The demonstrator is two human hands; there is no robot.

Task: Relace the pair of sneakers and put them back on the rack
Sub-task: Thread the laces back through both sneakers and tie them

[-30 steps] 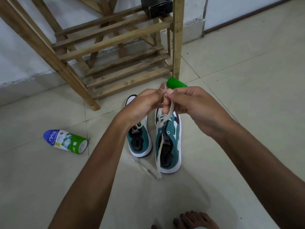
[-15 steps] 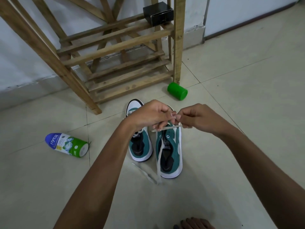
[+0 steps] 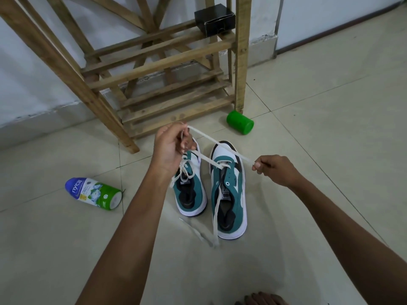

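Item, far left: powder bottle (image 3: 93, 193), blue and green, lying on its side on the floor (image 3: 330, 128), well apart from the work.

Item, rear left to centre: wooden rack (image 3: 158, 69), slatted shelves; a black box (image 3: 214, 19) sits on an upper slat. The lower slats are bare where they show.

Item: left hand (image 3: 170, 148), fingers curled round one run of the lace (image 3: 220, 145), raised above the shoes.

Item: left sneaker (image 3: 190, 190), teal and white, already laced, standing on the floor just beside its mate.

Item: right sneaker (image 3: 228, 192), laced only near the toe; the loose lace tail trails over the tongue to the floor behind the heel.

Item: right hand (image 3: 273, 170), pinching the lace end, drawn taut to the right.

Item: green cap (image 3: 240, 125) on its side by the rack's right post, near the path to the shelves.

Handling, judged: lace flat, soft, limp; best pinched at the tip for threading. Sneakers light, fairly firm; grip at heel collar.
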